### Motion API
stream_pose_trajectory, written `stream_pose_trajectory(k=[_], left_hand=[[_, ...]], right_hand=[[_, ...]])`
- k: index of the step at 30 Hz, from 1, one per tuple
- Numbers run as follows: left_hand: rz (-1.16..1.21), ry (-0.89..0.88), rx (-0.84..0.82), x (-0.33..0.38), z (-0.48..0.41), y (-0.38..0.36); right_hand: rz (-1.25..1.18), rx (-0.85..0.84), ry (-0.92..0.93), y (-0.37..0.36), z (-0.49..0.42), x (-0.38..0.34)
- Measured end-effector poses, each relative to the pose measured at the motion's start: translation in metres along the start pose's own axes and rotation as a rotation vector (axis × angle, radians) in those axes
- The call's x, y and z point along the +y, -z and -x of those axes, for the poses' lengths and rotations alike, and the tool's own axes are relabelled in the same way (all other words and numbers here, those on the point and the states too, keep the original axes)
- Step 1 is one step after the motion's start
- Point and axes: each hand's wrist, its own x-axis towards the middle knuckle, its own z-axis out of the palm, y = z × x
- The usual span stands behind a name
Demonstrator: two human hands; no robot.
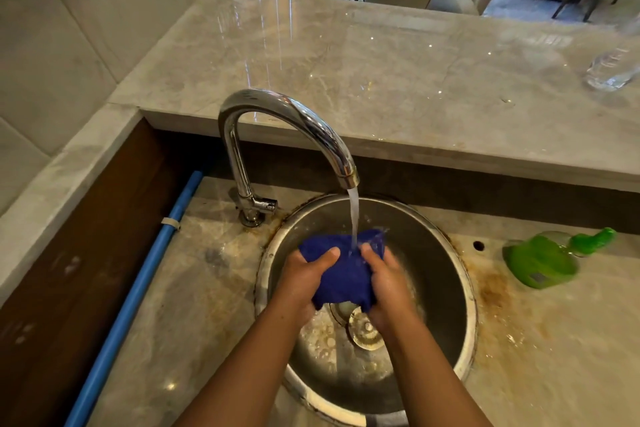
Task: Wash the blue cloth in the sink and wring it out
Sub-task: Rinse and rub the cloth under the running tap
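The blue cloth (346, 274) is bunched up between both my hands over the round steel sink (446, 274). My left hand (304, 277) grips its left side with the thumb on top. On its right side my right hand (386, 282) holds it the same way. Water runs from the chrome tap (294, 128) straight onto the top of the cloth. The drain (365, 328) shows below the cloth.
A green dish soap bottle (543, 260) lies on its side on the stained counter right of the sink. A clear glass (611, 68) stands on the raised marble ledge at the far right. A blue pipe (138, 291) runs along the left.
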Motion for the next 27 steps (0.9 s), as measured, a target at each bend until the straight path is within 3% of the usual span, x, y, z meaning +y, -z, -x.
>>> stream_pose_trajectory(k=[2,6,10,15,18,23,27], left_hand=[[0.166,0.17,-0.096,0.0,0.008,0.002],[0.301,0.39,-0.198,0.006,0.019,-0.003],[0.237,0.235,-0.129,0.006,0.011,-0.007],[-0.156,-0.098,0.068,0.013,-0.002,-0.009],[-0.144,-0.082,0.073,0.014,-0.008,-0.016],[0.106,-0.015,-0.059,0.014,0.002,-0.036],[0.207,0.062,-0.103,0.002,0.008,-0.045]], right_hand=[[0.055,-0.019,0.111,0.001,0.001,-0.006],[-0.043,-0.057,0.077,-0.001,0.003,-0.019],[0.065,-0.028,0.072,0.001,0.001,-0.021],[0.335,0.1,0.169,0.0,0.002,-0.025],[0.42,0.087,0.335,-0.007,0.011,-0.029],[0.756,0.003,0.689,-0.027,0.033,-0.012],[0.904,0.177,0.758,-0.035,0.013,-0.008]])
